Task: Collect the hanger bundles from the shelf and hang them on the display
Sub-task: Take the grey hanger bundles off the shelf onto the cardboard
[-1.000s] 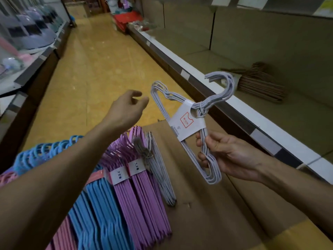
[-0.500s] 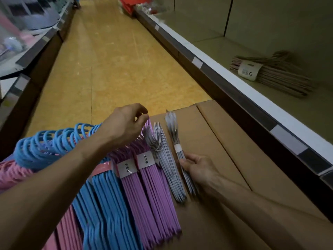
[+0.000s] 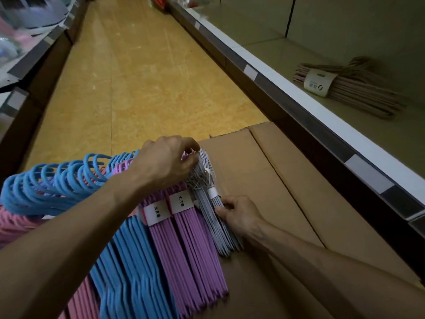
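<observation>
At frame centre, the left hand (image 3: 165, 161) pinches the hooks and the right hand (image 3: 239, 212) grips the grey wire hanger bundle (image 3: 212, 210) (likely squaring it against the purple plastic hanger bundles (image 3: 184, 240)) on the flattened brown cardboard box (image 3: 264, 180).

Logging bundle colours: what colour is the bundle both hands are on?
Grey, with a white paper band; the head view shows it beside the purple bundles.

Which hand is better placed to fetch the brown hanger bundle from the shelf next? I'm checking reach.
Probably the right hand: it is nearer the shelf, where the brown hanger bundle lies. The left hand is farther away, gripping the grey bundle.
</observation>
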### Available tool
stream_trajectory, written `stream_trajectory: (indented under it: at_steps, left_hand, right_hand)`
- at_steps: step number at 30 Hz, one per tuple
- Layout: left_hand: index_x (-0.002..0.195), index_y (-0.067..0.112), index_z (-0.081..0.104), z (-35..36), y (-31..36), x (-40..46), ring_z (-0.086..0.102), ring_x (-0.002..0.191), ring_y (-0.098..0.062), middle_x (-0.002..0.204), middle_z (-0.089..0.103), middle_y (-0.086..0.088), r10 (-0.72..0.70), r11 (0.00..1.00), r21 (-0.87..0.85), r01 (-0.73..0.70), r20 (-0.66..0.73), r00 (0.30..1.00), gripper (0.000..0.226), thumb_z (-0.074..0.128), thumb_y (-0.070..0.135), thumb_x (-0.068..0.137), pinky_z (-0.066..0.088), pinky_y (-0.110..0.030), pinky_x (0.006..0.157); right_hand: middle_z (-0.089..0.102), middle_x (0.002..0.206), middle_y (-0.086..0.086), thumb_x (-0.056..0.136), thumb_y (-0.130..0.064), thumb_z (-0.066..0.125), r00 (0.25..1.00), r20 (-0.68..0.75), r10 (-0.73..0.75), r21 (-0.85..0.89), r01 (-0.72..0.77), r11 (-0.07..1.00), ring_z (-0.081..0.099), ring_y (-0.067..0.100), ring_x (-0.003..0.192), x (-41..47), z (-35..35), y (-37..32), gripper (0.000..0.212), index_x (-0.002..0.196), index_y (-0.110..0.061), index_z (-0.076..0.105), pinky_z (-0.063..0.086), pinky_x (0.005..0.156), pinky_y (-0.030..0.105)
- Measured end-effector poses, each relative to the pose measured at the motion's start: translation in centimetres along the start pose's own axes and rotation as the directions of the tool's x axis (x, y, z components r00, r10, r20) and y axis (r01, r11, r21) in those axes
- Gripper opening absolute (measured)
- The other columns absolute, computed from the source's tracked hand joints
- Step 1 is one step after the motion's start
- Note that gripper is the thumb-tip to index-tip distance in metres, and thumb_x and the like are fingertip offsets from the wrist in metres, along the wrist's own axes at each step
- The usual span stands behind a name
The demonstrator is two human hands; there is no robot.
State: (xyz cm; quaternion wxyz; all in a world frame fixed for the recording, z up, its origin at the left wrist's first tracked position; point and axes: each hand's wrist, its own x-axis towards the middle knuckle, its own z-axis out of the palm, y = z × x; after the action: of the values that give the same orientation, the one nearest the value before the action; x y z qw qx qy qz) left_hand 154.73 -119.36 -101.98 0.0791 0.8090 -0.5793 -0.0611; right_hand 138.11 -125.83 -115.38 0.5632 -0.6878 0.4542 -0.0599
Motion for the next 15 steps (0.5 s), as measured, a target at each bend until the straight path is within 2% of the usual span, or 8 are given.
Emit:
stream_trajectory:
  at_steps: [3,6,9,12,14,15]
  left_hand:
    - [0.128,0.028,0.061,-0.2,0.2,0.1,0.064,0.104,-0.025,0.124,0.068,0.002,-0.002,1.000,0.027,0.002,-0.003,1.000,0.034,0.049,0.043,0.099,0.048,-0.046,0.093]
    - [0.127,0.024,0.062,-0.5,0.8,0.2,0.063,0.104,-0.025,0.123,0.067,-0.001,0.007,1.000,-0.020,-0.008,-0.035,0.999,0.033,0.050,0.039,0.099,0.049,-0.045,0.091]
    - [0.124,0.021,0.065,-1.2,2.0,0.3,0.060,0.102,-0.015,0.114,0.067,0.005,0.008,0.984,-0.178,-0.024,-0.089,0.996,0.029,0.052,0.032,0.100,0.044,-0.030,0.083]
    - [0.118,0.025,0.068,-2.0,3.6,0.5,0.059,0.094,0.000,0.103,0.064,0.013,-0.033,0.927,-0.374,-0.022,-0.139,0.990,0.024,0.053,0.031,0.100,0.042,-0.018,0.076]
    - [0.112,0.030,0.069,-2.6,4.8,0.8,0.060,0.096,0.003,0.103,0.068,0.014,-0.057,0.866,-0.500,-0.027,-0.152,0.987,0.019,0.054,0.031,0.100,0.045,-0.017,0.077]
    - [0.110,0.031,0.070,-2.9,5.5,0.9,0.063,0.098,-0.001,0.103,0.069,0.012,-0.067,0.829,-0.558,-0.030,-0.153,0.986,0.018,0.055,0.031,0.100,0.050,-0.022,0.081]
  right_hand:
    - [0.073,0.098,0.000,0.096,-0.023,0.064,1.000,0.020,-0.006,-0.048,0.007,0.999,0.070,0.014,0.088,0.0,-0.6,-0.4,0.024,0.116,-0.013,0.070,0.059,0.084,0.031]
    - [0.070,0.104,-0.001,0.096,-0.031,0.064,0.999,0.049,-0.008,-0.091,0.012,0.996,0.067,0.013,0.093,-0.5,-1.5,-0.8,0.029,0.119,-0.014,0.066,0.057,0.086,0.031]
    - [0.065,0.100,-0.005,0.097,-0.033,0.062,0.997,0.007,-0.071,-0.185,0.071,0.980,0.061,0.009,0.091,-1.5,-3.2,-0.9,0.027,0.117,-0.016,0.066,0.048,0.079,0.023]
    - [0.066,0.106,-0.005,0.098,-0.033,0.059,0.990,-0.031,-0.136,-0.273,0.122,0.954,0.059,0.010,0.098,-2.9,-5.4,-1.0,0.025,0.116,-0.017,0.067,0.045,0.081,0.022]
    - [0.067,0.111,-0.003,0.099,-0.031,0.057,0.984,-0.046,-0.173,-0.319,0.149,0.936,0.060,0.010,0.101,-3.9,-7.3,-1.1,0.024,0.116,-0.017,0.067,0.047,0.083,0.023]
    - [0.068,0.111,-0.003,0.100,-0.030,0.057,0.981,-0.048,-0.189,-0.330,0.163,0.930,0.060,0.010,0.101,-4.5,-8.4,-1.1,0.023,0.116,-0.017,0.067,0.049,0.085,0.024]
